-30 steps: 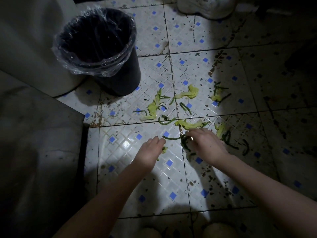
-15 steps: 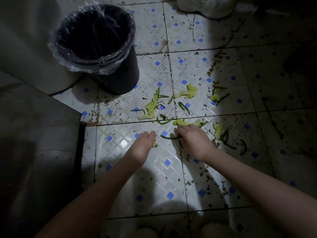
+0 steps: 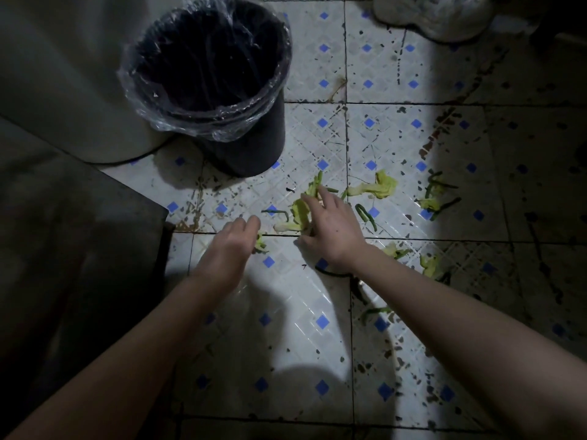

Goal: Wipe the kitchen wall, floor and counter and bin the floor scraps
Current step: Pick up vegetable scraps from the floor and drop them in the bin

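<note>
Green and yellow vegetable scraps lie scattered on the stained white floor tiles (image 3: 286, 312). My right hand (image 3: 335, 231) reaches over a pale yellow-green leaf scrap (image 3: 298, 214), fingers spread and touching it. My left hand (image 3: 230, 246) hovers low beside it, fingers curled, with a small green scrap (image 3: 260, 244) showing under the fingertips. More scraps include a big leaf (image 3: 381, 187), a dark green strip (image 3: 365, 215) and a clump (image 3: 433, 201) to the right. The black bin (image 3: 254, 147), lined with clear plastic, stands open just beyond my hands.
A dark cabinet corner (image 3: 95, 233) juts in at the left, with a pale rounded appliance (image 3: 47, 90) behind it. A white shoe (image 3: 432, 17) sits at the top right. Further scraps (image 3: 428, 265) lie by my right forearm. The floor's right side is in shadow.
My right hand has moved forward and left from the near scraps onto the yellow-green leaf closer to the bin. The left hand has followed slightly. The view has shifted toward the bin.
</note>
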Available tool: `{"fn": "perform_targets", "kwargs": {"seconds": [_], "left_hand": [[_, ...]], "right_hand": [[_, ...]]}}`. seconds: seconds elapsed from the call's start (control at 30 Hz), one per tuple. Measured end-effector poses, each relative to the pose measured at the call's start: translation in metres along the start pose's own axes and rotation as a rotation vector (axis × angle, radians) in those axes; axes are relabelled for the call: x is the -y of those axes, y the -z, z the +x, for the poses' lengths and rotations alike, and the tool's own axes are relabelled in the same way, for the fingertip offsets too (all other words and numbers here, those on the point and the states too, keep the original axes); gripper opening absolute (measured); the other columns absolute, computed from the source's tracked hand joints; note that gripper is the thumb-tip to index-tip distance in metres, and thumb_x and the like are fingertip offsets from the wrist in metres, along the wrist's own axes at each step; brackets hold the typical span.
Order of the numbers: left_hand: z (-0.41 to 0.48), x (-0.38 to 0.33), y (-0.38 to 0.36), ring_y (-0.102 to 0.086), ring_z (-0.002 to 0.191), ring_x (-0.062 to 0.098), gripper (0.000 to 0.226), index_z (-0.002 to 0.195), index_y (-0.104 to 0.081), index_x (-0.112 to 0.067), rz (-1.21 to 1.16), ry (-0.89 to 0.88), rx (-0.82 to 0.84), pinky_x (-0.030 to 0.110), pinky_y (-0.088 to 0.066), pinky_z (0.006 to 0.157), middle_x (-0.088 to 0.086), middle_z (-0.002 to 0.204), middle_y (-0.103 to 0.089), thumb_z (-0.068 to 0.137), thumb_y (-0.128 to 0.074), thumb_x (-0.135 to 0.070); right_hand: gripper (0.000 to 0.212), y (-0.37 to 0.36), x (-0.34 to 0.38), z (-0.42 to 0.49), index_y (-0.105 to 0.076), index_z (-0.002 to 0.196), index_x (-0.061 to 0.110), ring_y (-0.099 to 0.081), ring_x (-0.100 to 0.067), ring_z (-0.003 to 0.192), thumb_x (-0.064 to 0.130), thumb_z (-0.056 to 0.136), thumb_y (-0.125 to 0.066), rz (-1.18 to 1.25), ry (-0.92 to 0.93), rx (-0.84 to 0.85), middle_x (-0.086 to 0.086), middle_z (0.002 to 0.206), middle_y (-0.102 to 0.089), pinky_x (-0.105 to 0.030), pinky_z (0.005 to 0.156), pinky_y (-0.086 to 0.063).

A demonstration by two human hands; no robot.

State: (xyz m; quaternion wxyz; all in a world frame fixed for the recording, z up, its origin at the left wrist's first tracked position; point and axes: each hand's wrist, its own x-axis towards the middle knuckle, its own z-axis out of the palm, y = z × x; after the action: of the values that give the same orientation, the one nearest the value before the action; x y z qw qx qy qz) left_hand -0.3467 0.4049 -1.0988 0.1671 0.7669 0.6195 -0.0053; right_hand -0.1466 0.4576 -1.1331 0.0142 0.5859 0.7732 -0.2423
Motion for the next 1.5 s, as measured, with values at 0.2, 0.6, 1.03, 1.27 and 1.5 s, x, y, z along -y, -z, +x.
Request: {"fn": "perform_targets", "kwargs": {"seconds": [0.2, 0.6, 1.03, 1.27, 1.5], "left_hand": [[-0.001, 0.010, 0.003, -0.049, 0.085, 0.016, 0.051, 0.108, -0.045, -0.018, 0.013, 0.055, 0.072, 0.032, -0.049, 0.072, 0.003, 0.094, -0.052, 0.071, -0.062, 0.013], [0.011, 0.011, 0.012, -0.046, 0.079, 0.018, 0.054, 0.108, -0.046, -0.013, 0.042, -0.002, 0.077, 0.033, -0.048, 0.069, 0.004, 0.088, -0.049, 0.067, -0.056, 0.021], [0.017, -0.002, 0.051, -0.046, 0.088, 0.021, 0.032, 0.112, -0.047, -0.010, -0.074, 0.037, 0.039, 0.034, -0.043, 0.075, 0.007, 0.096, -0.050, 0.087, -0.046, 0.010], [0.028, -0.028, 0.095, -0.043, 0.101, 0.019, 0.047, 0.115, -0.040, -0.016, -0.047, 0.064, 0.029, 0.032, -0.043, 0.086, 0.004, 0.113, -0.046, 0.081, -0.044, 0.017], [0.043, -0.030, 0.151, -0.041, 0.105, 0.022, 0.062, 0.118, -0.038, -0.014, 0.016, 0.008, -0.119, 0.031, -0.038, 0.084, 0.006, 0.113, -0.042, 0.068, -0.052, 0.021]], "right_hand": [[0.090, -0.008, 0.005, 0.031, -0.023, 0.140, 0.032, -0.013, -0.039, 0.140, 0.056, 0.069, -0.072, -0.018, -0.082, 0.034, -0.013, 0.155, -0.011, -0.057, 0.111, -0.019], [0.032, -0.002, 0.013, 0.039, -0.057, 0.116, 0.015, -0.045, -0.028, 0.104, 0.025, 0.087, -0.061, 0.055, 0.105, 0.016, -0.009, 0.115, -0.047, -0.040, 0.081, -0.047], [0.021, 0.016, 0.015, 0.014, -0.062, 0.105, 0.010, -0.049, -0.026, 0.093, 0.014, 0.085, -0.063, 0.191, 0.165, -0.078, -0.008, 0.102, -0.055, -0.037, 0.075, -0.045], [0.033, 0.062, 0.009, 0.006, -0.064, 0.098, 0.009, -0.052, -0.027, 0.089, -0.006, 0.069, -0.068, 0.200, 0.155, -0.159, -0.007, 0.096, -0.057, -0.035, 0.071, -0.045], [0.025, 0.113, 0.013, 0.005, -0.066, 0.095, 0.007, -0.055, -0.028, 0.082, -0.007, 0.074, -0.065, 0.180, 0.229, -0.292, -0.009, 0.090, -0.058, -0.037, 0.066, -0.048]]}}
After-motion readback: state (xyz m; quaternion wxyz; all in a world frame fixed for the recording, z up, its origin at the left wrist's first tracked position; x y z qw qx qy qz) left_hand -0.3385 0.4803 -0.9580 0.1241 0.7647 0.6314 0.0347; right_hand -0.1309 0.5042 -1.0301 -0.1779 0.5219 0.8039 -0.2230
